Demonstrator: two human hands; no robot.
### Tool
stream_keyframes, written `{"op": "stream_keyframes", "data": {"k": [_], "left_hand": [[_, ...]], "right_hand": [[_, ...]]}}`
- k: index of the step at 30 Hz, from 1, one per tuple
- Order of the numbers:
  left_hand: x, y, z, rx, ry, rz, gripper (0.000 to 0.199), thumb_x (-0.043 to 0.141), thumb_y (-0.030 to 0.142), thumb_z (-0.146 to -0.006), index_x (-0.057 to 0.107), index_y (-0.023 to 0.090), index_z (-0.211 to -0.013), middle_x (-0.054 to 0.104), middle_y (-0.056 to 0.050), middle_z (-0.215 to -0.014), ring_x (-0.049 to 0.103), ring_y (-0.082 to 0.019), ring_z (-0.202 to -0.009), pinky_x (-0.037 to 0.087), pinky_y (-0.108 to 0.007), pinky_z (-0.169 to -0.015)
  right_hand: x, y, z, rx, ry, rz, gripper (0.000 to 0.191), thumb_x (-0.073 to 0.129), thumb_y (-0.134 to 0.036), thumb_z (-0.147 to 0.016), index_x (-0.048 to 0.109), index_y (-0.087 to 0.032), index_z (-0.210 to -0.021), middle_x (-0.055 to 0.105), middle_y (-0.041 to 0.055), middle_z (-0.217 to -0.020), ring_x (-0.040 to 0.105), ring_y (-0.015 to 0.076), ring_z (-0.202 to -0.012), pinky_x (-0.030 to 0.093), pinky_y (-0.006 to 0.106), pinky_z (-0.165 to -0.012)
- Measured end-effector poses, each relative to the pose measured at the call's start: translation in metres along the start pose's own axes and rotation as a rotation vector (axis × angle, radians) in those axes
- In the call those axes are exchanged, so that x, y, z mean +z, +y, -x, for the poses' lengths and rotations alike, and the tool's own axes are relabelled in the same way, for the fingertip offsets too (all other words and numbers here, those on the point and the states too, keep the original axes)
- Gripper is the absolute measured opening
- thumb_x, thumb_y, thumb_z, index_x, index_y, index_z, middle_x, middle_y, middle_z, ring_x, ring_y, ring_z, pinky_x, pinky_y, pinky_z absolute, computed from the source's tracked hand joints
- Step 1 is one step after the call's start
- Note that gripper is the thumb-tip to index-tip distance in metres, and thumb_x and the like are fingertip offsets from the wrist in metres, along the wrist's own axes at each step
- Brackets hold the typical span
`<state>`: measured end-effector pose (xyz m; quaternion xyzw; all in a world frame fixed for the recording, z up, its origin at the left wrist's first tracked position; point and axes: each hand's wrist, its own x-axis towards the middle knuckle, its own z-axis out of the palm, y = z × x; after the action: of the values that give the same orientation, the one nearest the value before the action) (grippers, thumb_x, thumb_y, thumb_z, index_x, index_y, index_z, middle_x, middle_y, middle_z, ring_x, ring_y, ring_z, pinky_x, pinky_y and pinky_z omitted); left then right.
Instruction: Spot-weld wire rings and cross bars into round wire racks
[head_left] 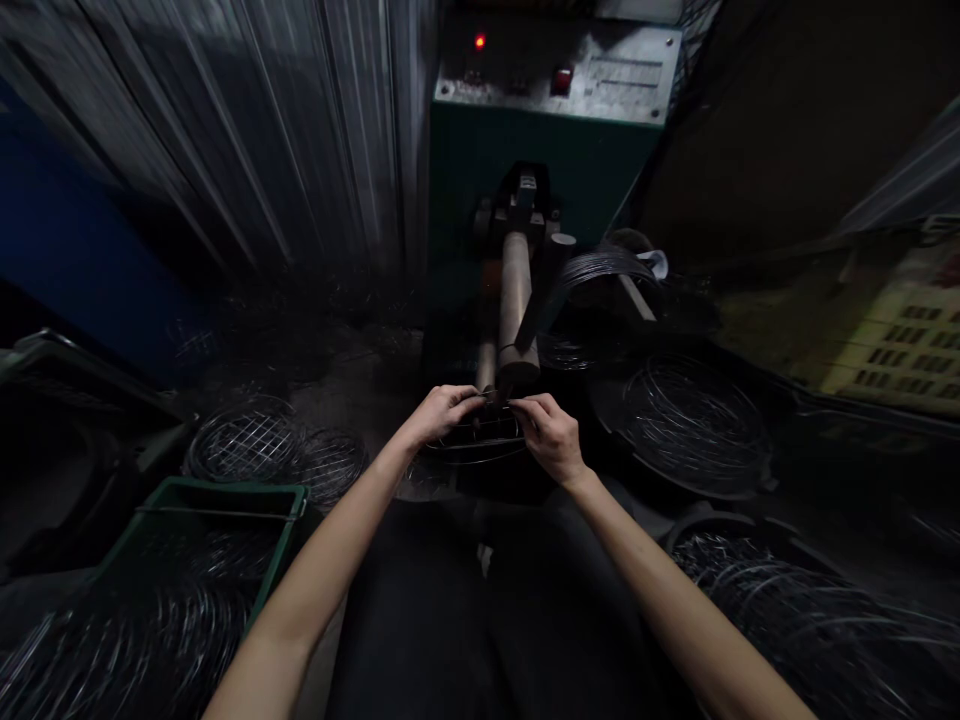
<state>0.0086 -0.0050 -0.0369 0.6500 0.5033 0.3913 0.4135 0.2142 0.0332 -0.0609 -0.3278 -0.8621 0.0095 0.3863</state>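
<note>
**Wire ring held at the welder arm**

Steel wire everywhere, dim light. The left hand (442,410) and right hand (551,435) meet at the tip of the arm (516,300) that juts from a green machine (525,150). Both pinch the far edge of a wire ring (480,445), fingertips pressed together on it just under the arm's end; the ring lies flat between the hands. Two red lights glow on the machine's panel. Round mesh discs (247,445) lie left of the hands, a green crate (225,510) nearer. Loose wire hoops (694,420) pile up on the right, well apart from the hands.
</note>
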Motion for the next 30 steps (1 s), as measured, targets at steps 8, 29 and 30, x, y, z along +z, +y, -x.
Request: {"op": "stream_keyframes", "data": {"k": [8,29,30], "left_hand": [[0.0,0.002,0.001,-0.007,0.018,-0.052,0.036,0.045,0.046,-0.083,0.063,0.015,-0.078,0.062,0.0,-0.065,0.054,-0.012,-0.061,0.039,-0.021,-0.057],[-0.01,-0.01,0.017,-0.023,0.035,-0.035,0.036,0.046,0.048,-0.081,0.057,0.014,-0.074,0.044,0.004,-0.06,0.038,-0.009,-0.057,0.03,-0.02,-0.052],[-0.011,-0.012,0.02,-0.027,0.038,-0.023,0.036,0.047,0.047,-0.081,0.057,0.014,-0.073,0.045,0.004,-0.061,0.039,-0.009,-0.057,0.031,-0.02,-0.053]], "right_hand": [[0.002,0.0,0.001,0.008,0.012,-0.001,0.021,0.047,-0.024,-0.09,0.066,-0.019,-0.096,0.065,0.0056,-0.085,0.061,0.0113,-0.072,0.047,0.02,-0.064],[-0.052,0.021,0.004,0.399,-0.005,-0.25,0.022,0.057,-0.038,-0.08,0.065,-0.018,-0.086,0.064,0.0044,-0.082,0.059,0.0142,-0.068,0.048,0.026,-0.062],[-0.051,0.024,0.009,0.351,-0.097,-0.233,0.021,0.057,-0.037,-0.081,0.065,-0.018,-0.085,0.064,0.0043,-0.082,0.059,0.0143,-0.069,0.048,0.027,-0.063]]}}
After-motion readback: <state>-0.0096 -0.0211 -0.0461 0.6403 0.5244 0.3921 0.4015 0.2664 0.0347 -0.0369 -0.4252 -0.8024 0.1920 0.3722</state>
